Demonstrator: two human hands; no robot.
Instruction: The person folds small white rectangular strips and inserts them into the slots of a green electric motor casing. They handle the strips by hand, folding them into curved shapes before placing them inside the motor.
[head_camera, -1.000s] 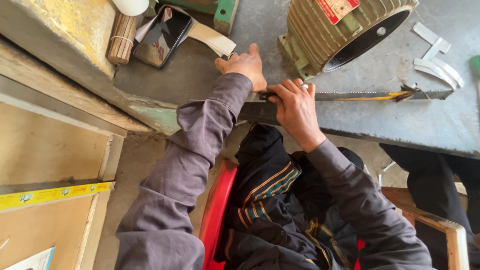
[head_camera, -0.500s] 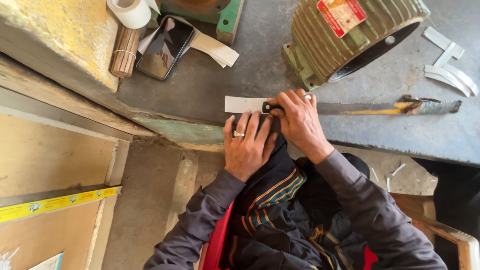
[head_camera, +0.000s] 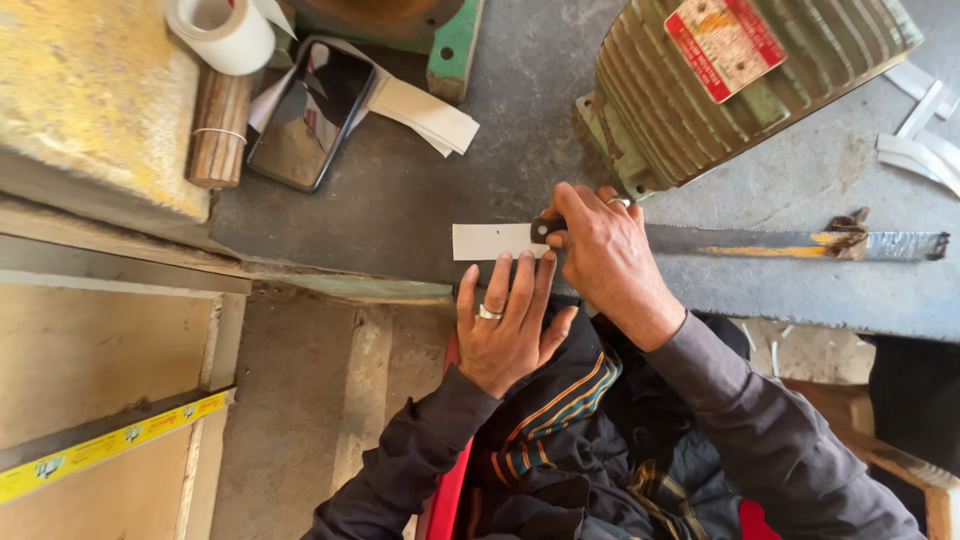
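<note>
White strip (head_camera: 488, 241) lies flat on the grey bench (head_camera: 400, 200), near its front edge. Left hand (head_camera: 508, 325) sits just below it, fingers straight and together, tips touching the strip's edge. Right hand (head_camera: 605, 255) is clamped on the dark handle of a long blade (head_camera: 760, 241) at the strip's right end. Green motor (head_camera: 720, 80) just behind, phone (head_camera: 312, 112) and tape roll (head_camera: 225, 30) further left.

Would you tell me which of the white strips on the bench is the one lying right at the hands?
The flat white strip by the bench edge, at the left hand's fingertips. The folded strips beside the phone and the scraps at far right lie well away.
</note>
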